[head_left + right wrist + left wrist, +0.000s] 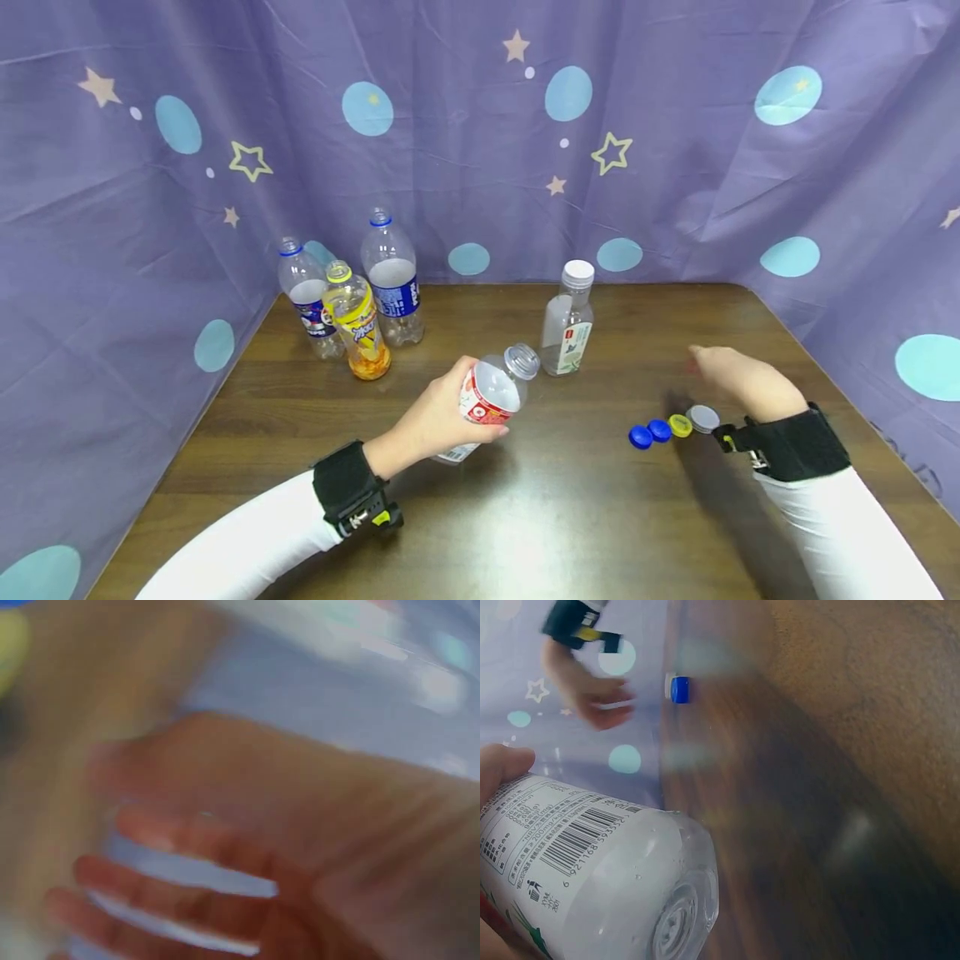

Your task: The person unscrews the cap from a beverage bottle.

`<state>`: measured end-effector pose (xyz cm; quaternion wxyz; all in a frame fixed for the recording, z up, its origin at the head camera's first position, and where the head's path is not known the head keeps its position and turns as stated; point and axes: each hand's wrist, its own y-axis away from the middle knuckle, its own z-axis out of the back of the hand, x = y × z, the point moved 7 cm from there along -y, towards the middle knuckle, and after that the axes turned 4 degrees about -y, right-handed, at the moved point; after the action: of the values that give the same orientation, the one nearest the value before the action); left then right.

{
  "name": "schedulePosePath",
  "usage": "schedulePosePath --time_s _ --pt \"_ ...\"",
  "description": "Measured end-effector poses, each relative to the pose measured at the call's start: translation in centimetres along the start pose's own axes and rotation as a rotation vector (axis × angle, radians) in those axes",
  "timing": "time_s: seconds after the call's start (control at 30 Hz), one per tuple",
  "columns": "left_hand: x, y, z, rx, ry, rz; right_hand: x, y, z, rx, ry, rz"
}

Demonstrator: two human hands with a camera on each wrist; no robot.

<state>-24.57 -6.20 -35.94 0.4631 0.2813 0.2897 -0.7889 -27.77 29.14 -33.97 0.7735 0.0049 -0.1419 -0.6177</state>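
Observation:
My left hand (438, 412) grips a clear plastic bottle (497, 388) with a red and white label, tilted with its uncapped mouth up and to the right. In the left wrist view the bottle's barcode side and ridged base show. Over the right of the table my right hand (738, 379) is raised with nothing in it; its fingers look loosely spread and blurred in the right wrist view. Below and left of it lie a grey cap (702, 418), a yellow cap (681, 426) and two blue caps (641, 437) in a row.
A clear bottle with a white cap (567, 325) stands at the back centre. At the back left stand two uncapped bottles with blue labels (395, 296) and one with a yellow label (358, 325). A purple curtain (480, 167) hangs behind the wooden table (570, 500).

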Motion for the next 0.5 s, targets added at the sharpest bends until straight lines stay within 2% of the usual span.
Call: schedulePosePath --time_s 0.07,0.17,0.23,0.27,0.33,0.37,0.43,0.5 --pt "0.1 0.1 0.1 -0.004 -0.007 0.002 1.9 1.0 3.1 -0.215 0.016 0.05" --pt "0.0 0.1 0.4 -0.02 -0.01 -0.001 5.1 3.4 7.3 -0.592 -0.039 0.086" --pt "0.0 0.1 0.6 -0.029 -0.01 0.002 7.4 5.0 8.8 -0.795 -0.065 0.144" --pt "0.1 0.1 0.7 -0.03 -0.008 0.004 8.5 5.6 9.0 -0.857 -0.071 0.187" --pt "0.2 0.1 0.7 -0.031 -0.009 0.008 10.5 6.2 8.7 -0.887 -0.054 0.284" --pt "0.3 0.2 0.7 -0.031 -0.01 0.01 11.5 6.3 8.3 -0.858 -0.032 0.334" --pt "0.4 0.2 0.6 -0.031 -0.015 0.012 13.0 5.9 6.8 -0.73 0.002 0.423" --pt "0.6 0.3 0.5 -0.034 -0.012 0.016 14.1 5.3 4.7 -0.531 0.002 0.492"
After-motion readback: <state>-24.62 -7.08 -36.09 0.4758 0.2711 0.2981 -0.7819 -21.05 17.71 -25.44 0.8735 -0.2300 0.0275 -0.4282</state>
